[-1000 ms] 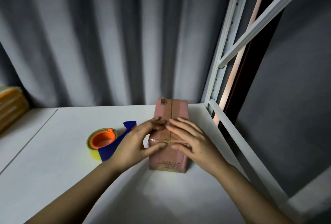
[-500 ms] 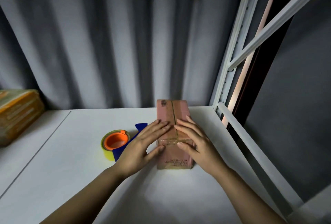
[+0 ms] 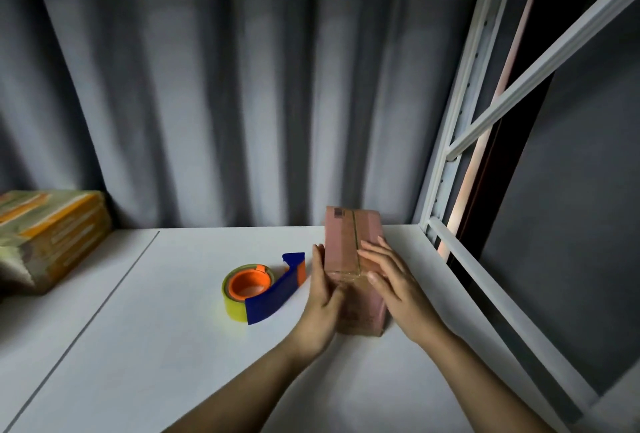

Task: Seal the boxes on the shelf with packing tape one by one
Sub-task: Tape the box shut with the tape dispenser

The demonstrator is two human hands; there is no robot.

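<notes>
While both hands press on it, the small pink box [image 3: 353, 266] lies lengthwise on the white shelf [image 3: 166, 346], near the right-hand end, just beside the shelf's metal frame [image 3: 446, 190] and close to the grey curtain [image 3: 214, 86] behind; a strip of clear tape [image 3: 346, 276] crosses its top partway along, and a dark seam runs down the middle of the lid.

Left hand [image 3: 323, 297]: flat against the box's left side, fingers together and straight, thumb laid over the top edge near the tape; not closed around anything. Right hand [image 3: 391, 280]: palm down on the top and right edge, fingers spread slightly, smoothing rather than gripping.

Tape roll [image 3: 247, 289]: yellow, orange core, in a blue holder; lying on the shelf just left of the box, untouched. Stack of yellow-and-orange packages [image 3: 48, 235]: far left, well apart.

Handling, by judgement: cardboard, stiff at the edges but likely to give in the middle of the lid; probably light, so it may slide on the smooth shelf if pushed from one side only; best held by the two long sides, pressing the tape ends down over the edges; clear tape is apt to wrinkle or lift if rubbed unevenly.
</notes>
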